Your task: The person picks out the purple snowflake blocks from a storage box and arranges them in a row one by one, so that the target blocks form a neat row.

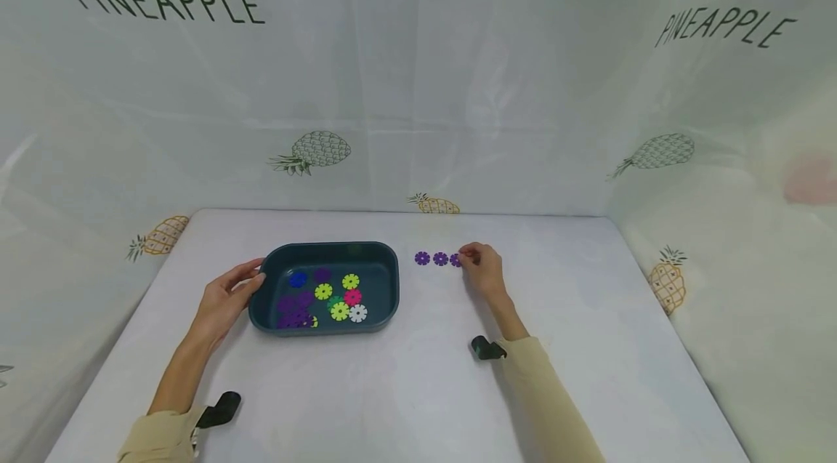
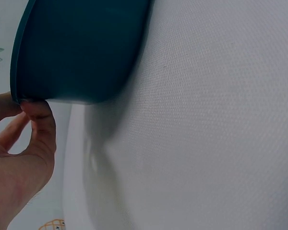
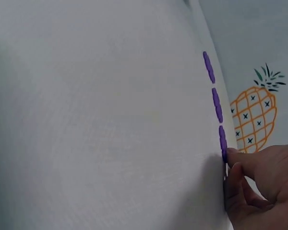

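Observation:
A dark teal tray point(image 1: 323, 332) holds flower-shaped plastic discs in purple, yellow-green, blue, pink, green and white. At its left end my left hand point(image 1: 224, 302) pinches the rim; in the left wrist view, the thumb and fingers of the left hand point(image 2: 26, 153) meet at the edge of the tray point(image 2: 81, 52). Right of the tray, three purple discs lie flat in a row: a left one point(image 1: 422, 258), a middle one point(image 1: 441, 259) and a right one point(image 1: 455, 259). My right hand point(image 1: 482, 270) pinches the right disc point(image 3: 222, 141) at its edge, fingers partly covering it.
A white-covered table point(image 1: 405, 390) lies under everything. Behind it and at its sides hangs a pale curtain point(image 1: 458, 85) printed with pineapples. Black wrist mounts point(image 1: 219, 410) stick out beside both sleeves.

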Available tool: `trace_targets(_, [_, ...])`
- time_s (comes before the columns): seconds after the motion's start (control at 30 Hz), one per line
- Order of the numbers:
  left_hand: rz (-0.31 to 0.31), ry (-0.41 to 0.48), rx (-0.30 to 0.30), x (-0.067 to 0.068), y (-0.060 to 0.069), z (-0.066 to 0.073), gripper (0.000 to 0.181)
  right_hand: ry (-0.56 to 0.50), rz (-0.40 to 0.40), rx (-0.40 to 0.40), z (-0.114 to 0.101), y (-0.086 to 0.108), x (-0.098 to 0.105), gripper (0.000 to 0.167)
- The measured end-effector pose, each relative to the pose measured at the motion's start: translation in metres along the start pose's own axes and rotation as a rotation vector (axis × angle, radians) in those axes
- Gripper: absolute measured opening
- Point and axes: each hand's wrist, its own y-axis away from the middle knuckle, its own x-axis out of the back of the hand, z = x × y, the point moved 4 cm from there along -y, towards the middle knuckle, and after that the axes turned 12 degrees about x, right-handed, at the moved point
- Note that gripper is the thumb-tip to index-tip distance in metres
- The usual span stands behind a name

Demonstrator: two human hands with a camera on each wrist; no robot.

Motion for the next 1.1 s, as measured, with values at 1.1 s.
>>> trace_targets(1.1, [0.001,-0.013,-0.005,0.000,0.002,0.000,0.062,-0.117,-0.072,0.098,-0.051,-0.012,0.001,0.015])
